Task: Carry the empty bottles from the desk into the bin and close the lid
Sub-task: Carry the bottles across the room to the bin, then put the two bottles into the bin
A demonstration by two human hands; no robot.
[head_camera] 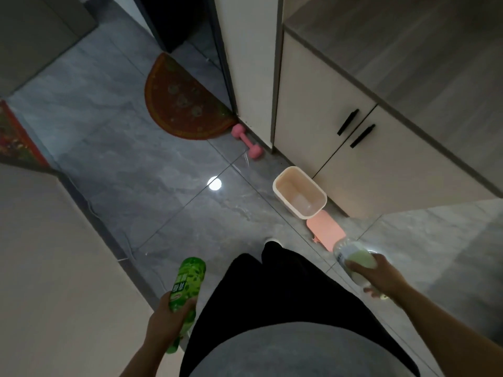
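Grey marbled floor tiles [130, 170] fill most of the view, and the bin [299, 193] stands on them as the fixed mark for everything else. It is a small cream tub with its mouth open and its inside looking bare, set just in front of a pale cabinet [326, 137] with two black handles. Its pink lid [325, 232] lies flat on the floor, touching the bin's near side.

Nearer the camera than the bin and to its left, the left hand [168, 319] is wrapped round the lower part of a green bottle [187, 284], whose far end points toward the bin. Nearer than the bin and slightly to its right, the right hand [381, 276] is closed on a clear bottle [353, 261] with a pale green label; this bottle overlaps the lid's near edge in the picture, held above it. It is blurred, so whether a second one sits behind it cannot be told.

Between the two hands are the person's dark trousers, with a shoe tip [272, 242] on the floor short of the bin.

Beyond the bin to the left, a pink dumbbell [246, 142] lies by the wall corner, and past it a half-round mat [182, 102].
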